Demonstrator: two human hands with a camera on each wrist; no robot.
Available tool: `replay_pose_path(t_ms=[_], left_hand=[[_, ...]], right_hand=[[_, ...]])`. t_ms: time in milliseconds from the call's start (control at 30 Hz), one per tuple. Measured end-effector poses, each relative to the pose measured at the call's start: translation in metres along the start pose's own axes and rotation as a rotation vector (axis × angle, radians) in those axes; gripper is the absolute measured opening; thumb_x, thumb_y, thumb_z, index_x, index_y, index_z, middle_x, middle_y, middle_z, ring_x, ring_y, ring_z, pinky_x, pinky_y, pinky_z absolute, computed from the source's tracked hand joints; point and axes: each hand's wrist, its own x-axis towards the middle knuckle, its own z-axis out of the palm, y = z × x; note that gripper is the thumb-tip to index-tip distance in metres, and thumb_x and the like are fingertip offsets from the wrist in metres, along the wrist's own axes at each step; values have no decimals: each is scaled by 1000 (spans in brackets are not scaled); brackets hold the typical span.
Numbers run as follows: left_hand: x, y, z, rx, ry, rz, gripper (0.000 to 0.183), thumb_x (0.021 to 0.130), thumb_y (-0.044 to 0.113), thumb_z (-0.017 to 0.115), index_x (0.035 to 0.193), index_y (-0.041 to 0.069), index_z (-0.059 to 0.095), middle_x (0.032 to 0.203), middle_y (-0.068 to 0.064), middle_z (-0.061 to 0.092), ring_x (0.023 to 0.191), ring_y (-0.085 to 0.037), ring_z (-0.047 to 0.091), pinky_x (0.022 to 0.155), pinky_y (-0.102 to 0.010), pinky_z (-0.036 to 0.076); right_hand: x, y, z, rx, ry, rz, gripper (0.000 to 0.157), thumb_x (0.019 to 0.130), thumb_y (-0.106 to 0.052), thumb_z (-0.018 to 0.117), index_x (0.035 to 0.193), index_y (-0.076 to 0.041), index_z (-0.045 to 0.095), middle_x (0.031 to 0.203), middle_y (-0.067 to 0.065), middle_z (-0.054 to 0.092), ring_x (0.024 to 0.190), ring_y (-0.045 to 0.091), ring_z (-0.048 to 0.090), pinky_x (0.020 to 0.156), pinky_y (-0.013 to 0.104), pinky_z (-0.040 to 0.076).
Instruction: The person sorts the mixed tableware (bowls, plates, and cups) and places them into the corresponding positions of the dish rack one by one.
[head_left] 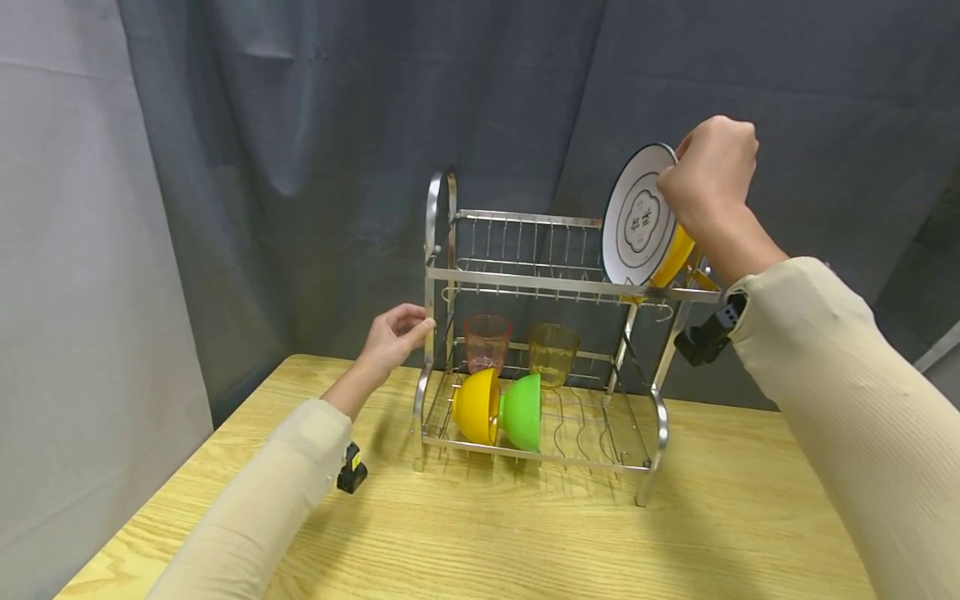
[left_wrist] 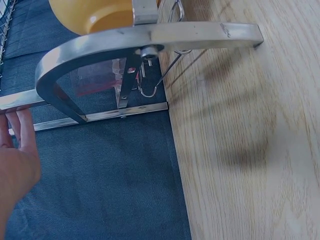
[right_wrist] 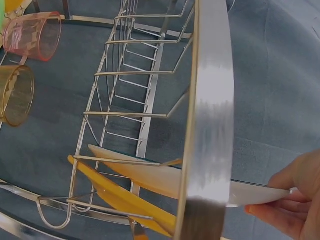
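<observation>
In the head view my right hand point(head_left: 712, 171) pinches the upper edge of a white plate point(head_left: 633, 221) with a dark rim and a printed emblem. The plate stands on edge in the upper tier of a metal dish rack point(head_left: 525, 282), its lower part between the wires in the right wrist view. Right beside it leans a yellow plate point(right_wrist: 120, 200), partly hidden by the white one in the head view. My left hand point(head_left: 393, 342) holds the rack's left post, thumb at the front. Its fingers point(left_wrist: 26, 131) reach the metal in the left wrist view.
On the lower tier, a yellow bowl point(head_left: 474, 406) and a green bowl point(head_left: 523, 412) rest on their sides. Behind them stand a pink cup point(head_left: 486, 342) and an amber cup point(head_left: 553, 354). The rack stands on a wooden table point(head_left: 480, 533) before a dark curtain point(head_left: 360, 125).
</observation>
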Motion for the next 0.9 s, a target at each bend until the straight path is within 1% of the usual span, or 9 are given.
replay_pose_path(t_ms=[100,200,300,433,500,600,733,800,900], left_hand=[[1,0,1,3,2,-3,27,92,15,64,112,-3,60,82,11,62,78,-3,59,95,-49,54],[2,-1,2,5,-1,-7,28,92,16,64,113,-2,60,88,4,65,80,-3,59,95,-48,54],[1,-2,3,5,-8,-8,29,92,17,64,114,-2,60,94,-1,67,81,-4,59,95,-48,54],[2,-2,5,12,-6,-1,28,92,16,64,113,-2,60,93,-3,67,79,-6,59,92,-45,57],[2,-2,6,13,-5,3,27,92,16,64,112,-2,61,94,-4,67,79,-6,59,91,-44,57],[2,-2,7,17,-3,6,28,92,17,64,112,-2,61,97,-8,68,81,-7,59,91,-43,57],[3,-2,8,18,0,3,28,92,17,64,112,-2,61,103,-14,68,82,-7,60,91,-42,57],[3,-2,9,19,-1,1,28,92,17,64,112,-2,61,103,-15,68,82,-7,60,90,-40,58],[3,-3,10,15,-1,2,28,92,17,65,112,-2,61,99,-10,69,81,-6,60,88,-36,59]], right_hand=[[1,-1,0,0,-16,-2,29,74,0,45,47,-10,42,40,-2,33,61,23,37,42,33,24],[2,-3,0,-2,-33,-5,30,76,1,45,48,-10,42,41,-1,33,58,23,37,42,33,25],[3,-4,1,-10,-44,-9,26,79,1,46,54,-7,48,45,1,38,66,25,43,47,32,32],[2,-5,4,-24,-55,-24,23,80,1,47,58,-4,51,48,3,41,76,27,47,56,33,36],[1,-5,4,-33,-55,-33,25,79,1,46,55,-5,49,46,3,39,73,27,45,56,34,35],[-1,-5,4,-39,-49,-44,28,78,1,45,51,-7,44,44,2,35,64,26,41,50,34,31],[-5,-3,3,-29,-57,-37,30,80,-3,47,50,-7,44,43,1,34,54,24,37,42,32,29],[-7,-1,2,-18,-61,-28,28,81,-5,49,52,-6,47,44,2,38,55,23,41,41,30,31],[-8,3,1,-1,-58,-14,20,81,-7,51,64,0,58,56,9,52,67,26,52,48,28,38]])
